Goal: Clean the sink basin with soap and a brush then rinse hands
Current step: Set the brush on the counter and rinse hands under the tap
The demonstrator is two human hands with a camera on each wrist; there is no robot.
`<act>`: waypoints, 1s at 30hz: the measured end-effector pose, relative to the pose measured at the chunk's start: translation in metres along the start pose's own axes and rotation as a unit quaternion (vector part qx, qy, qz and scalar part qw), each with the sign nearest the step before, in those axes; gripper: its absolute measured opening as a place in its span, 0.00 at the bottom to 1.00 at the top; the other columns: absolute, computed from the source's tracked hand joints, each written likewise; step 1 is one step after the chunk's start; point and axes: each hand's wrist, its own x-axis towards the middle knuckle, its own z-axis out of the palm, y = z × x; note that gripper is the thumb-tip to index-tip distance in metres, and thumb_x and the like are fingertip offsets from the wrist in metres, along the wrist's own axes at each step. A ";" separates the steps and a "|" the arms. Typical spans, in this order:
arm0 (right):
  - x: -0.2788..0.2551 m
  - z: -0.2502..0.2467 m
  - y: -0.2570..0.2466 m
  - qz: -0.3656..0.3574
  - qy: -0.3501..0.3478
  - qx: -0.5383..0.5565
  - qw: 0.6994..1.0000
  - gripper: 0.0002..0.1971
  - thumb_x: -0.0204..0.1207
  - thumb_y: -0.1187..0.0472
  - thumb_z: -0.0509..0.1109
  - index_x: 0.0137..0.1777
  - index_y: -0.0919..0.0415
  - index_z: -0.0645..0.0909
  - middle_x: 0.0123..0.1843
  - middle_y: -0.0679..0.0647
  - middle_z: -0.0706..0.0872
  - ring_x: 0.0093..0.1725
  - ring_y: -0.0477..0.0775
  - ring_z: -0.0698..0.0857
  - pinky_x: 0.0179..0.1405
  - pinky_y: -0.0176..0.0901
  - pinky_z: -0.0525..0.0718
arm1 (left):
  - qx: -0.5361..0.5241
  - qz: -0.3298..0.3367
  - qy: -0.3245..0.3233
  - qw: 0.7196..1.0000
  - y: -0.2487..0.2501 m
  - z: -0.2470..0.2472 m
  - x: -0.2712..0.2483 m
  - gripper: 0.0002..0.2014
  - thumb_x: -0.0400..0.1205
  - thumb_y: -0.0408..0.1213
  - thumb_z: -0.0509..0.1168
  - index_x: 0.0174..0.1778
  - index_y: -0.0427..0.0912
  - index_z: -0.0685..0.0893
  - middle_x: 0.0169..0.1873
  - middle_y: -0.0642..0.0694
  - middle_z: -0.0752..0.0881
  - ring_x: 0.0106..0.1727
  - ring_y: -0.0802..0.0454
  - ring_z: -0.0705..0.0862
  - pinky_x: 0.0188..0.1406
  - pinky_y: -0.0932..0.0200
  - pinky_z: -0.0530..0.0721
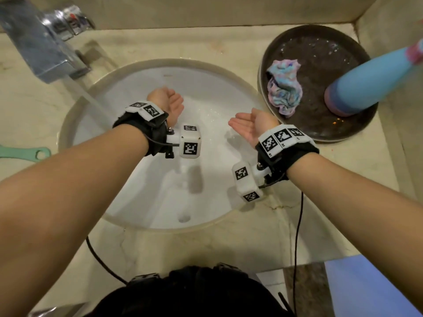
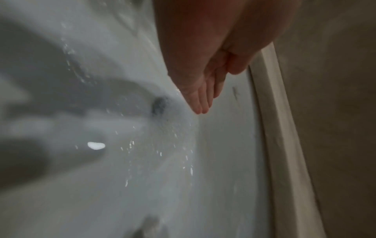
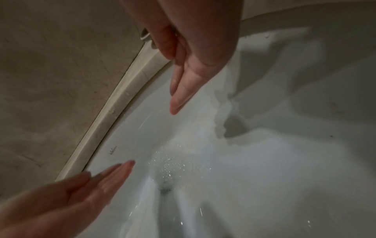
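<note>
Over the wet sink (image 1: 146, 202), left hand (image 1: 168, 104) and right hand (image 1: 250, 125) hover apart, fingers straight, holding nothing.

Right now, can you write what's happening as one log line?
step: hand rinse | left hand: open, empty | right hand: open, empty | both over sink basin | faucet: running

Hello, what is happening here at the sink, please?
A person holds both hands over the white sink, palms turned up, holding nothing. The left hand is close to the water running from the faucet; the right hand is apart from it, near the round tray. On the tray lie a crumpled cloth and a blue bottle. It looks like the hand-rinsing stage.
</note>
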 end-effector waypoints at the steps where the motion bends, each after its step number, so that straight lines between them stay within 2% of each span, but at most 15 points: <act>1: 0.000 0.000 0.002 0.002 0.001 -0.004 1.000 0.25 0.89 0.58 0.45 0.72 0.79 0.67 0.72 0.73 0.73 0.71 0.66 0.76 0.69 0.47 0.75 | -0.002 0.001 0.022 1.000 0.002 -0.013 0.004 0.20 0.89 0.37 0.44 0.72 0.31 0.71 0.62 0.38 0.80 0.63 0.46 0.80 0.62 0.57 0.77; 5: -0.001 0.001 0.011 0.000 0.007 -0.016 1.000 0.24 0.89 0.58 0.46 0.71 0.80 0.69 0.70 0.73 0.75 0.68 0.66 0.79 0.62 0.47 0.80 | -0.011 0.009 0.079 0.997 0.008 -0.064 0.002 0.23 0.90 0.39 0.41 0.78 0.32 0.64 0.76 0.39 0.70 0.75 0.46 0.71 0.73 0.55 0.69; 8: -0.003 0.005 0.018 0.003 0.008 -0.019 1.000 0.24 0.89 0.59 0.46 0.71 0.80 0.69 0.70 0.73 0.75 0.69 0.66 0.78 0.68 0.48 0.78 | -0.062 0.025 0.107 0.992 0.013 -0.094 -0.004 0.22 0.90 0.39 0.41 0.73 0.33 0.71 0.72 0.40 0.75 0.71 0.48 0.76 0.66 0.61 0.77; 10: -0.004 0.009 0.022 0.004 0.008 -0.021 1.000 0.24 0.88 0.59 0.47 0.70 0.79 0.69 0.70 0.73 0.76 0.68 0.66 0.79 0.68 0.48 0.78 | -0.112 0.038 0.126 0.985 0.017 -0.110 -0.008 0.16 0.87 0.42 0.54 0.58 0.40 0.84 0.71 0.39 0.77 0.60 0.50 0.83 0.53 0.66 0.83; 12: -0.006 0.012 0.026 0.004 0.009 -0.023 1.000 0.23 0.88 0.59 0.47 0.70 0.80 0.70 0.69 0.73 0.76 0.68 0.66 0.79 0.67 0.48 0.79 | -0.151 0.003 0.104 0.983 0.018 -0.137 0.018 0.13 0.70 0.56 0.72 0.34 0.49 0.89 0.74 0.36 0.72 0.50 0.54 0.80 0.62 0.64 0.79; 13: -0.006 0.013 0.027 0.004 0.009 -0.024 1.000 0.23 0.88 0.59 0.47 0.70 0.80 0.70 0.69 0.73 0.76 0.67 0.66 0.79 0.67 0.48 0.79 | -0.183 -0.012 0.127 0.975 0.018 -0.141 0.024 0.12 0.70 0.54 0.72 0.34 0.49 0.89 0.74 0.37 0.72 0.50 0.53 0.80 0.61 0.63 0.79; 15: -0.007 0.014 0.029 0.004 0.008 -0.027 1.000 0.24 0.88 0.59 0.47 0.70 0.80 0.70 0.69 0.73 0.76 0.68 0.66 0.79 0.67 0.48 0.79 | -0.206 -0.011 0.137 0.969 0.022 -0.129 0.010 0.14 0.86 0.38 0.53 0.46 0.43 0.85 0.61 0.42 0.84 0.45 0.51 0.86 0.46 0.66 0.85; 17: -0.008 0.013 0.029 0.002 0.012 -0.026 1.000 0.24 0.88 0.59 0.47 0.70 0.80 0.70 0.69 0.73 0.77 0.68 0.66 0.79 0.68 0.48 0.78 | -0.129 -0.013 0.118 0.985 0.015 -0.104 -0.017 0.19 0.88 0.31 0.44 0.38 0.39 0.78 0.34 0.47 0.84 0.30 0.56 0.82 0.29 0.69 0.81; 18: -0.009 0.012 0.028 -0.001 0.015 -0.025 1.000 0.24 0.88 0.59 0.47 0.70 0.80 0.70 0.69 0.73 0.77 0.67 0.66 0.79 0.68 0.48 0.78 | -0.061 -0.018 0.124 0.990 0.010 -0.097 -0.020 0.18 0.87 0.29 0.45 0.34 0.39 0.74 0.30 0.48 0.79 0.28 0.58 0.78 0.27 0.70 0.79; 21: -0.009 0.006 0.025 -0.004 0.014 -0.019 1.000 0.24 0.88 0.59 0.47 0.70 0.80 0.70 0.69 0.73 0.76 0.68 0.66 0.79 0.68 0.47 0.78 | 0.035 -0.088 0.085 0.992 -0.004 -0.076 -0.030 0.07 0.75 0.25 0.49 0.35 0.41 0.66 0.27 0.47 0.71 0.28 0.56 0.69 0.26 0.66 0.69; 23: -0.008 0.001 0.024 -0.005 0.014 -0.013 1.000 0.24 0.88 0.59 0.47 0.69 0.80 0.70 0.69 0.73 0.77 0.68 0.66 0.79 0.64 0.47 0.80 | 0.050 -0.136 0.049 0.988 -0.013 -0.060 -0.031 0.10 0.82 0.29 0.48 0.35 0.37 0.67 0.28 0.42 0.74 0.30 0.51 0.71 0.32 0.60 0.72; 25: -0.007 -0.003 0.022 -0.007 0.019 -0.010 1.000 0.24 0.88 0.58 0.47 0.68 0.80 0.71 0.68 0.73 0.78 0.67 0.66 0.80 0.57 0.46 0.83 | 0.065 -0.122 0.036 0.990 -0.020 -0.044 -0.033 0.20 0.89 0.38 0.42 0.33 0.37 0.68 0.29 0.40 0.75 0.31 0.46 0.75 0.37 0.55 0.74; 27: -0.006 -0.008 0.020 -0.011 0.024 -0.009 1.000 0.23 0.88 0.58 0.48 0.68 0.79 0.72 0.67 0.73 0.78 0.66 0.65 0.81 0.51 0.44 0.84 | 0.060 -0.096 0.003 0.994 -0.023 -0.029 -0.034 0.22 0.90 0.40 0.41 0.29 0.41 0.63 0.25 0.43 0.69 0.24 0.50 0.70 0.29 0.59 0.67; 29: -0.006 -0.011 0.019 -0.013 0.027 -0.007 1.000 0.23 0.88 0.58 0.48 0.67 0.79 0.72 0.67 0.72 0.79 0.65 0.65 0.81 0.51 0.44 0.84 | 0.055 -0.074 -0.003 0.996 -0.020 -0.027 -0.029 0.21 0.89 0.39 0.41 0.29 0.41 0.64 0.28 0.44 0.65 0.26 0.51 0.66 0.26 0.60 0.62; 30: -0.006 -0.012 0.019 -0.013 0.027 -0.006 1.000 0.23 0.88 0.59 0.48 0.67 0.79 0.72 0.67 0.72 0.78 0.65 0.65 0.81 0.53 0.45 0.84 | 0.045 -0.073 -0.003 0.996 -0.016 -0.029 -0.028 0.20 0.89 0.39 0.42 0.33 0.40 0.69 0.31 0.42 0.69 0.29 0.50 0.70 0.28 0.60 0.65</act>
